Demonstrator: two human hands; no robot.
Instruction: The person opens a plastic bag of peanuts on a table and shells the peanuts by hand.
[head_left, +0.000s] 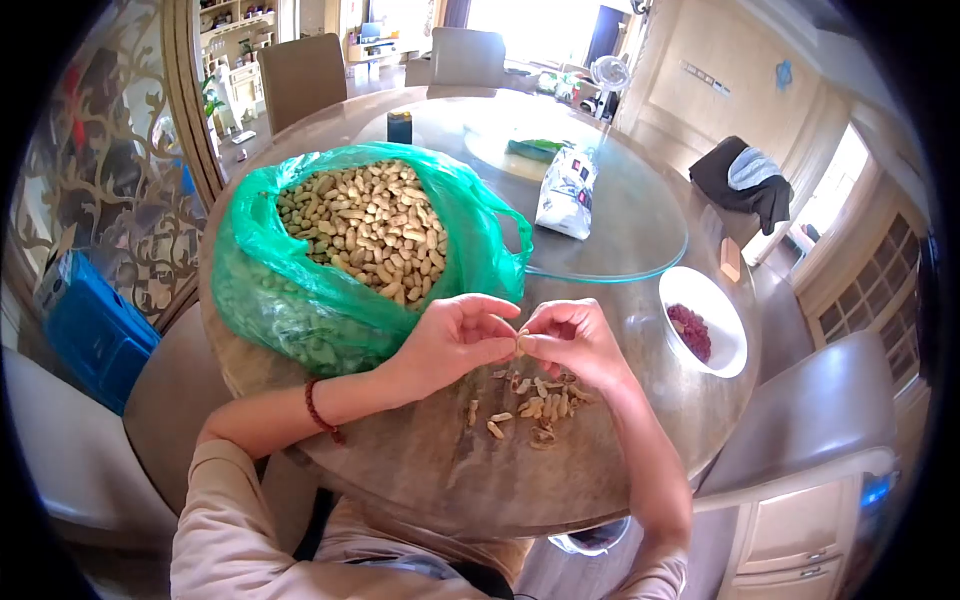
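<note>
My left hand (462, 335) and my right hand (572, 340) meet over the table, both pinching a small peanut (521, 343) between thumbs and fingertips. Most of the peanut is covered by the fingers. Just below them lies a loose pile of peanut shells (548, 405) on the tabletop. Behind my left hand stands a green plastic bag (470, 225), wide at the mouth and full of unshelled peanuts (375, 225). To the right of my right hand, a white bowl (733, 335) holds reddish shelled peanuts (692, 332).
A round table (440, 470) carries a glass turntable (640, 250). On it are a white packet (568, 195) and a green item (537, 149). A dark can (399, 127) stands behind the bag. Chairs (815, 415) surround the table. Below its front edge is a bin (592, 540).
</note>
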